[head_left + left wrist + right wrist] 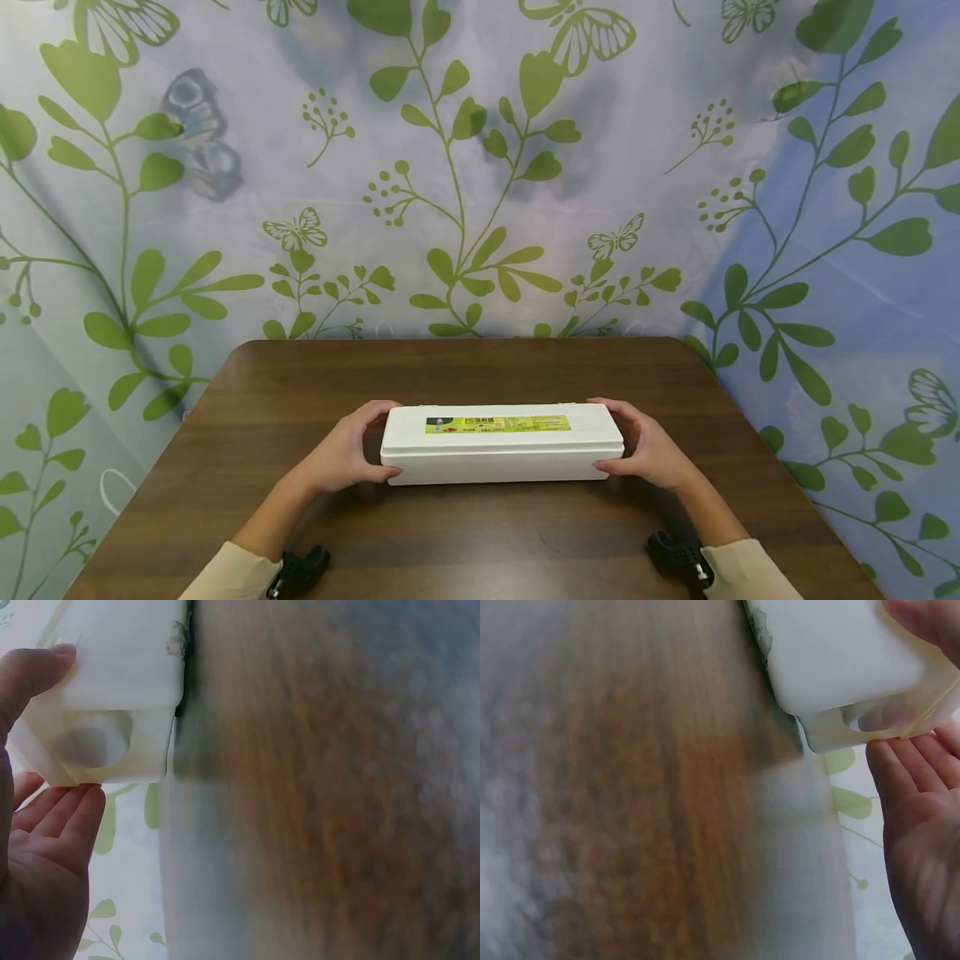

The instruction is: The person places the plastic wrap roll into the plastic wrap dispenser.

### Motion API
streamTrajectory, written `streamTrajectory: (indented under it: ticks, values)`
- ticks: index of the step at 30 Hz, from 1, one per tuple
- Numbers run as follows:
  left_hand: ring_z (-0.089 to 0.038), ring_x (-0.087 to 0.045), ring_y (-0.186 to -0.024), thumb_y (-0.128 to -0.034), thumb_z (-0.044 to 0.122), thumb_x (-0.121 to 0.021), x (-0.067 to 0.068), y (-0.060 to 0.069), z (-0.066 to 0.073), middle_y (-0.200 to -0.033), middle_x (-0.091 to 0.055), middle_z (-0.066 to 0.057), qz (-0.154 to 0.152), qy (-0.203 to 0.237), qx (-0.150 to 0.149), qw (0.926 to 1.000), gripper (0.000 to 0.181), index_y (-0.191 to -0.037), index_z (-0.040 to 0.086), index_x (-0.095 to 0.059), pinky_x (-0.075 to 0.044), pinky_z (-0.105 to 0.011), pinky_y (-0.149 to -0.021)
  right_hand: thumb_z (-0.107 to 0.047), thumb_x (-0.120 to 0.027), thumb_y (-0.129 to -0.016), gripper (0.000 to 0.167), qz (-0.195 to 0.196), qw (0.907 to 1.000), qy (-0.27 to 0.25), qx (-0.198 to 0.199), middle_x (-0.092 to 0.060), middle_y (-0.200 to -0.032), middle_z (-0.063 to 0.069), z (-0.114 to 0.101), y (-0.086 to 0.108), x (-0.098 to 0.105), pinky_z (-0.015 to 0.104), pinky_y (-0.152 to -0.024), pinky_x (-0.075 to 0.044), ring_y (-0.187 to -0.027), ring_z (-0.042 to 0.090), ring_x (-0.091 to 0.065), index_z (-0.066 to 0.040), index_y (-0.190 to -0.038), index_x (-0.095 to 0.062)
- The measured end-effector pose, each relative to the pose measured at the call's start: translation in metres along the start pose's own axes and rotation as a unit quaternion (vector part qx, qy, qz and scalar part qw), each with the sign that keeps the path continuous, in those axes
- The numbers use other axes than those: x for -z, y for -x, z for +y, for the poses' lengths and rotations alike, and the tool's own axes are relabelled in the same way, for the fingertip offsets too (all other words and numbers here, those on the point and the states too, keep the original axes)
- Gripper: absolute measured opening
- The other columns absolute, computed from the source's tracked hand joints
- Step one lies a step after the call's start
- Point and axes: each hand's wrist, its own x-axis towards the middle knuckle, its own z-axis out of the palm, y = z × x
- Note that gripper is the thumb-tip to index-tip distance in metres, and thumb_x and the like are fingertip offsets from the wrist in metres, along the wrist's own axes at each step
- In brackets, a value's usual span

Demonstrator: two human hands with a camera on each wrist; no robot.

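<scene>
A long white cling film box (pixel 502 462) with a green and yellow label (pixel 498 424) on its lid lies lengthwise across the middle of the wooden table. Whether it touches the table or is just off it, I cannot tell. At its left end my left hand (pixel 352 450) grips it, thumb on the front face and fingers at the back. My right hand (pixel 652 446) holds the right end in the same way. Both wrist views show an end of the box, with a rounded recess in it, between thumb and fingers.
The brown wooden table (pixel 525 542) has rounded far corners. Behind it hangs a pale curtain (pixel 480 208) printed with green leaves and butterflies. Black straps with a device sit on the left wrist (pixel 300 571) and the right wrist (pixel 678 557).
</scene>
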Motion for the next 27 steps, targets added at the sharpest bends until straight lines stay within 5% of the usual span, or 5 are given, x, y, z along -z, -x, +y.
streamTrajectory:
  ticks: [10, 27]
  values:
    - [-0.016, -0.063, -0.121, -0.0705, 0.023, -0.096, -0.0008, 0.0012, 0.0054, -0.133, -0.060, 0.004, 0.005, -0.032, 0.009, 0.9994, 0.081, -0.139, 0.016, -0.052, -0.054, -0.039, -0.104, 0.006, -0.088, -0.073, 0.088, 0.006, 0.9993, 0.025, 0.027, -0.056, -0.136, 0.019, 0.0000, 0.0001, -0.0008, 0.030, -0.082, -0.061, -0.110, 0.012, -0.064, 0.002, -0.149, -0.041]
    - [-0.023, -0.060, -0.127, -0.0731, 0.032, -0.095, 0.0028, 0.0020, 0.0043, -0.136, -0.058, -0.002, -0.015, -0.025, 0.014, 0.9995, 0.085, -0.142, 0.013, -0.048, -0.050, -0.048, -0.107, 0.004, -0.084, -0.079, 0.082, -0.003, 0.9994, 0.034, 0.000, -0.056, -0.140, 0.005, 0.0036, 0.0004, 0.0036, 0.030, -0.084, -0.060, -0.114, 0.008, -0.063, 0.000, -0.149, -0.041]
